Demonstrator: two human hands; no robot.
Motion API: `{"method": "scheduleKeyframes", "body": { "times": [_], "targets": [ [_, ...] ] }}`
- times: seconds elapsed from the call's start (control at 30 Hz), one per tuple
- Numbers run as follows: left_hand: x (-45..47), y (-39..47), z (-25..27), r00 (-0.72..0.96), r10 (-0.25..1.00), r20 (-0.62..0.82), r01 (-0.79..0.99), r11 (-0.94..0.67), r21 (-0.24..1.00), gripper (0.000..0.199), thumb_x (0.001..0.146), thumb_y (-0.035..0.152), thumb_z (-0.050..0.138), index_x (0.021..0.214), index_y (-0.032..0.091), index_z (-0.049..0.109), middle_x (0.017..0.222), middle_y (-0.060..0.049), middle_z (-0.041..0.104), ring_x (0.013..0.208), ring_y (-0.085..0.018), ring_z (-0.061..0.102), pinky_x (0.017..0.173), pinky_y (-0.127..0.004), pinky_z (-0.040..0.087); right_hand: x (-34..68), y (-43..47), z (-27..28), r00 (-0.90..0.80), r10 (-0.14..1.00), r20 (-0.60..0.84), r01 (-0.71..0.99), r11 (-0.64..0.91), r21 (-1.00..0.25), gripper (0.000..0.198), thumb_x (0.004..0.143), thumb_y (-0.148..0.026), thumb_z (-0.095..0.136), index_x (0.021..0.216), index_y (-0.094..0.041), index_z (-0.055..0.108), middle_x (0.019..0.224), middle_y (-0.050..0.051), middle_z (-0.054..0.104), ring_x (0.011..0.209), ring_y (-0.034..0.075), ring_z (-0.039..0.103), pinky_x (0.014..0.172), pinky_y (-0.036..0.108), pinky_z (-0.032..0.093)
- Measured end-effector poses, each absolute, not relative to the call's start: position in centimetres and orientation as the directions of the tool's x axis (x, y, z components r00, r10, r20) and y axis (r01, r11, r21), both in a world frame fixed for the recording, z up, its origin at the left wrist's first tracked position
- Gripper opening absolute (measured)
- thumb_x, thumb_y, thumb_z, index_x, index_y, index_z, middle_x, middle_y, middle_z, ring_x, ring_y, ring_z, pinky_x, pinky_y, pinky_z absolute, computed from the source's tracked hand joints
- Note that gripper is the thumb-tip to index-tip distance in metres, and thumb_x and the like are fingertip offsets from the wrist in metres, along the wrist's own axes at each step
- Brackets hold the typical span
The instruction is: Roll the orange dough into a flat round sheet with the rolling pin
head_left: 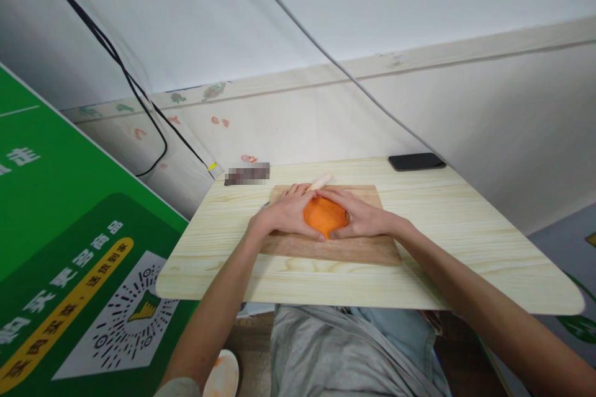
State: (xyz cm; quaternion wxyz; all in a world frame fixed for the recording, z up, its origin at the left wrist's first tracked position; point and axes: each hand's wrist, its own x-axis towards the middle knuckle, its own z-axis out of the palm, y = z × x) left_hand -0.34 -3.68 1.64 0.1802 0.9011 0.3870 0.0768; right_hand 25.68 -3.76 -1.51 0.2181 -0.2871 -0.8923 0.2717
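Note:
A smooth bright orange mass (325, 216), with the look of dough or a peeled vegetable, lies on a wooden cutting board (335, 250). My left hand (291, 211) wraps round its left side, and my right hand (361, 214) curves round its right side. Thumbs come close together at the near edge, while the fingertips meet at the far edge. A small brownish patch shows beside the right fingers. Just beyond my fingertips, a pale stick-like piece (321, 182) lies at a slant; its near end is hidden.
The board lies on a light wood-grain table (465, 260). A black phone (416, 162) rests at the back right, and a blurred-out dark item (246, 174) at the back left. Below left is a white plate (222, 375) with orange smears. A green printed panel (93, 217) stands left; cables hang by the wall.

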Motion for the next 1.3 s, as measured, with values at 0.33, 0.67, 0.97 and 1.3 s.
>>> {"method": "scheduleKeyframes", "body": {
  "times": [0.33, 0.67, 0.97, 1.3],
  "targets": [
    [-0.3, -3.6, 1.5, 0.67, 0.742, -0.006, 0.691, -0.621, 0.371, 0.1, 0.067, 0.073, 0.088, 0.147, 0.024, 0.053, 0.156, -0.015, 0.048, 0.145, -0.039, 0.043, 0.125, -0.056, 0.036, 25.6, -3.2, -2.1, -0.754, 0.605, 0.258, 0.368, 0.713, -0.596, 0.108, 0.08, -0.046, 0.086, 0.171, -0.028, 0.03, 0.169, 0.017, 0.04, 0.155, 0.04, 0.038, 0.128, 0.064, 0.027],
    [-1.0, -3.2, 1.7, 0.713, 0.701, 0.005, 0.618, -0.632, 0.468, 0.109, 0.072, 0.076, 0.085, 0.161, 0.03, 0.043, 0.161, -0.013, 0.045, 0.15, -0.039, 0.039, 0.129, -0.057, 0.031, 25.4, -3.8, -1.7, -0.732, 0.637, 0.241, 0.423, 0.703, -0.572, 0.105, 0.083, -0.051, 0.084, 0.171, -0.03, 0.031, 0.169, 0.017, 0.041, 0.153, 0.041, 0.04, 0.125, 0.066, 0.03],
    [-2.2, -2.1, 0.8, 0.729, 0.685, -0.016, 0.594, -0.62, 0.513, 0.111, 0.062, 0.064, 0.096, 0.157, 0.028, 0.052, 0.168, -0.015, 0.037, 0.157, -0.041, 0.029, 0.132, -0.061, 0.024, 24.9, -3.9, -2.3, -0.722, 0.642, 0.256, 0.481, 0.733, -0.481, 0.114, 0.079, -0.052, 0.086, 0.173, -0.028, 0.026, 0.168, 0.019, 0.041, 0.15, 0.043, 0.043, 0.123, 0.066, 0.034],
    [-1.9, -2.5, 0.8, 0.712, 0.702, -0.001, 0.612, -0.62, 0.491, 0.108, 0.064, 0.068, 0.094, 0.155, 0.028, 0.053, 0.167, -0.014, 0.038, 0.157, -0.039, 0.032, 0.131, -0.06, 0.027, 25.0, -3.9, -2.0, -0.73, 0.638, 0.245, 0.463, 0.726, -0.51, 0.11, 0.081, -0.049, 0.084, 0.173, -0.028, 0.027, 0.17, 0.018, 0.038, 0.153, 0.043, 0.039, 0.124, 0.066, 0.033]
  ]
}}
